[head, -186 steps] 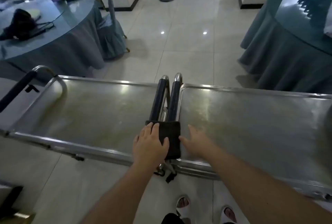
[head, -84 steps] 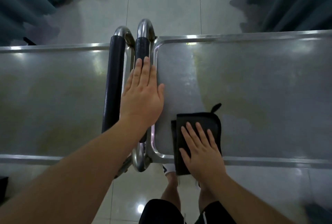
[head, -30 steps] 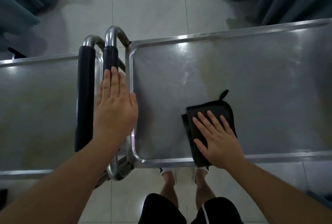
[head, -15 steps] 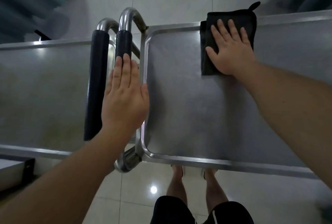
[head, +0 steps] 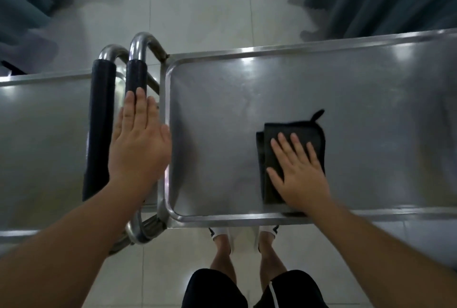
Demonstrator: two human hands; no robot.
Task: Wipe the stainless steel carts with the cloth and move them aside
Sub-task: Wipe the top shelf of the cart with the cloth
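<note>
With flat fingers, the right hand (head: 300,174) presses the cloth (head: 291,132) near the cart (head: 371,100) edge, the left hand (head: 138,144) lies open on the handle (head: 136,78); an overshoot could drag the cloth off.

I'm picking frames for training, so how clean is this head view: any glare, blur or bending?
Head view: dim, bluish light; small bright glare spots along the far rim of the right cart and on the left cart; a reflection on the floor between the legs; wide-angle bending curves the cart edges; the left hand, right hand and cloth look slightly soft.
</note>
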